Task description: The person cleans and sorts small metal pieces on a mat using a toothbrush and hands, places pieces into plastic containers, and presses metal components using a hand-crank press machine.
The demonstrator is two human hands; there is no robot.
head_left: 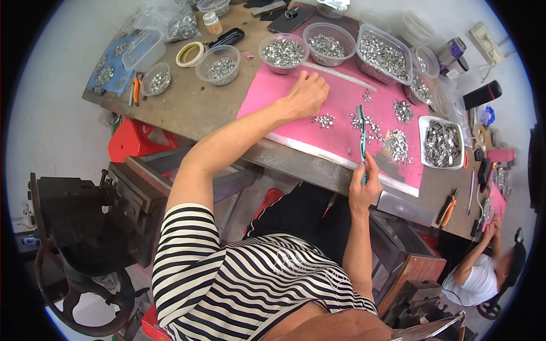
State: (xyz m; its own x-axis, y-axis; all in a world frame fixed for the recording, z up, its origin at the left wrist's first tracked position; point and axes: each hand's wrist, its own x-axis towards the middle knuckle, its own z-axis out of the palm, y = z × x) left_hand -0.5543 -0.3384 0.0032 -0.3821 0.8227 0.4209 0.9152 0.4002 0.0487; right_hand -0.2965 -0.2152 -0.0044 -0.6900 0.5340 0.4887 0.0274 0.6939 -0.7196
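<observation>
We see the left hand reaching out over a pink mat that lies on the wooden bench. Its fingers are curled down with the tips on the mat, just beside a small cluster of shiny metal pieces; whether that grip has closed on any piece we cannot tell, since the fingers hide what is under them. The right hand sits at the near edge of the bench, its grip closed around the handle of a teal toothbrush, which stands nearly upright in the picture with its bristled head over the mat, among more scattered metal pieces. Further right on the mat lie two denser heaps of the same pieces, and beyond them a white square tray is filled with them. Along the far edge of the mat stand round clear bowls and a larger clear tub, all holding metal parts. Orange-handled pliers lie near the bench's right corner. Another person sits low at the right.
</observation>
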